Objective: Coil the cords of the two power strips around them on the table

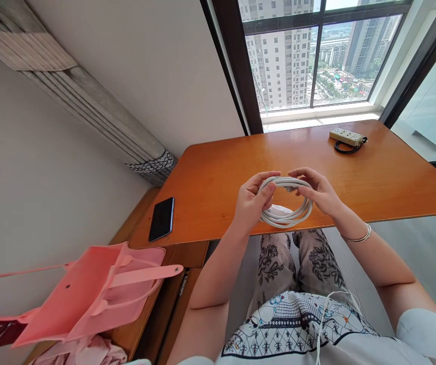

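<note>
A white cable [286,221] is wound into a loose coil above the front edge of the wooden table. My left hand [254,196] grips the coil's left side, thumb pressed over the strands. On the other side, my right hand [316,190] has its fingers and thumb closed around the upper right of the coil. Part of a plug or connector, greyish, shows near the right fingertips, partly hidden by them. A white object shows through the loop; its kind is not clear.
A black phone [161,219] lies at the left of the wooden table [210,177]. At the far right sits a power strip [346,137] with a black cord. Left of the table are a pink bag [88,294] and a gathered curtain [115,126]. A window stands behind.
</note>
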A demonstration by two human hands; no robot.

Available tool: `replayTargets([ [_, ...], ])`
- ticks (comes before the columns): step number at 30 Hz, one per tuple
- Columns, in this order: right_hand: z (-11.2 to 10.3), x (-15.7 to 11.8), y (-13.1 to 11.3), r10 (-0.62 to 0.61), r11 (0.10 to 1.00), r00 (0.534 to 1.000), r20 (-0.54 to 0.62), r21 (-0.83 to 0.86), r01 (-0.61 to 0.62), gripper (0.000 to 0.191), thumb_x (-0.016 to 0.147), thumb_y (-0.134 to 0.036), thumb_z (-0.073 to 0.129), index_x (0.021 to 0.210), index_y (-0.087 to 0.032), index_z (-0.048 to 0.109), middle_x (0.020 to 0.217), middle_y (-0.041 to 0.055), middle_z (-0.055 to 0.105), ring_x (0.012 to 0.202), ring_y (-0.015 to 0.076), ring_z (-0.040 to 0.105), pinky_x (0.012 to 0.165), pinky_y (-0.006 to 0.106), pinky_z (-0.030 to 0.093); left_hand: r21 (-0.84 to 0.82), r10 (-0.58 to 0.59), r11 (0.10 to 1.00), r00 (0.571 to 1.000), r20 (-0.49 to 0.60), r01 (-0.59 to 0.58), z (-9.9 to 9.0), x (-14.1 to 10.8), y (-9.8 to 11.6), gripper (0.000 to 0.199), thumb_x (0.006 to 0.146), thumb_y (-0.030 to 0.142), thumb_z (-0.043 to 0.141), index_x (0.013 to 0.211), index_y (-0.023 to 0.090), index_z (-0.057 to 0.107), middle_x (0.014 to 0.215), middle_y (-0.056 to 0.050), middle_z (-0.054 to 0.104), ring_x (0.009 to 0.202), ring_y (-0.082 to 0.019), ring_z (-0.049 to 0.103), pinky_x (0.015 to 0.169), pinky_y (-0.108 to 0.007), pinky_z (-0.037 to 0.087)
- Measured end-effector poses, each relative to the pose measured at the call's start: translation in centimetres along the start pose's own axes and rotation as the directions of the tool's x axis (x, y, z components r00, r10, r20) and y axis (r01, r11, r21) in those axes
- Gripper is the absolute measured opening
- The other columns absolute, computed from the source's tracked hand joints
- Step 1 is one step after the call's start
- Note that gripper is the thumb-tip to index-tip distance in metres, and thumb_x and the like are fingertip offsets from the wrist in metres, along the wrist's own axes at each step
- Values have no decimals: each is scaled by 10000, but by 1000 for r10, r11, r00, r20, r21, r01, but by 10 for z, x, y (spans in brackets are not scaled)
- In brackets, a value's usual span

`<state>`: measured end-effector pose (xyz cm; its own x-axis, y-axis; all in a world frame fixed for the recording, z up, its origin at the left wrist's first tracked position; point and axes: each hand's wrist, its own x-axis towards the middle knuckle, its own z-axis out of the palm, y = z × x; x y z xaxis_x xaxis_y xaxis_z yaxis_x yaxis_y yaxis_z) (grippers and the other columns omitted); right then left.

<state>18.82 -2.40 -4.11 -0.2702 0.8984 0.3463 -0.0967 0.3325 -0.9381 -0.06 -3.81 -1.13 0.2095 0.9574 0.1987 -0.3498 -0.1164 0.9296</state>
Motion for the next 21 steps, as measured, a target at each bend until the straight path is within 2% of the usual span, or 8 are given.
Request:
replayTargets([
  [3,2,-17,30,135,987,980,-145,105,-121,555,890,-695,453,1134,-226,620,1081,71,667,947,203,650,746,317,545,-62,13,998,999,-37,-15,-4,-2,-1,446,668,473,859,953,152,736,475,106,324,369,-13,216,378,-181,149],
  [5,3,-30,50,189,982,965,-179,35,-186,465,885,-612,514,1098,-219,642,1090,75,683,1019,227,648,866,365,541,-120,5,993,999,-43,-11,-6,-2,-2,442,662,473,864,937,149,743,472,110,300,366,-8,195,372,-172,143],
  [7,4,-43,64,145,983,985,-96,-101,-155,437,812,-490,669,1149,-212,643,1231,99,658,1202,270,591,1048,424,467,-185,-9,983,999,-48,0,-8,-1,-3,435,660,474,867,918,146,744,480,109,301,365,-1,181,364,-162,146],
  [10,8,-57,70,124,975,983,135,-203,-95,660,744,-342,762,1353,-208,543,1412,133,560,1340,295,505,1139,464,393,-274,-23,962,994,-104,-6,-8,2,-4,365,722,452,834,901,148,737,496,107,310,365,2,176,356,-148,177],
  [12,13,-61,68,161,972,955,249,-206,-110,767,757,-309,765,1447,-207,446,1363,141,595,1252,282,575,1059,459,468,-314,-18,949,982,-186,-43,-7,5,-4,282,808,415,775,901,153,729,499,106,304,361,-3,184,357,-145,202],
  [15,24,-66,63,209,966,930,304,-209,-148,819,823,-301,715,1529,-213,309,1179,116,683,985,222,663,841,375,546,-323,31,935,940,-340,-147,-4,11,-7,220,884,376,706,905,157,716,506,101,307,362,-11,220,367,-150,230],
  [19,36,-74,56,215,970,927,307,-179,-166,955,903,-314,618,1618,-208,-6,1034,76,707,775,161,635,689,283,501,-224,122,937,854,-506,-266,-5,19,-17,192,874,355,722,945,178,695,522,100,337,377,-18,276,382,-164,233],
  [21,38,-78,51,188,974,928,323,-185,-133,962,915,-329,600,1623,-207,-41,954,46,704,701,142,599,654,265,475,-168,147,947,833,-534,-274,-7,21,-23,204,854,348,743,963,189,678,530,99,365,388,-22,301,388,-168,240],
])
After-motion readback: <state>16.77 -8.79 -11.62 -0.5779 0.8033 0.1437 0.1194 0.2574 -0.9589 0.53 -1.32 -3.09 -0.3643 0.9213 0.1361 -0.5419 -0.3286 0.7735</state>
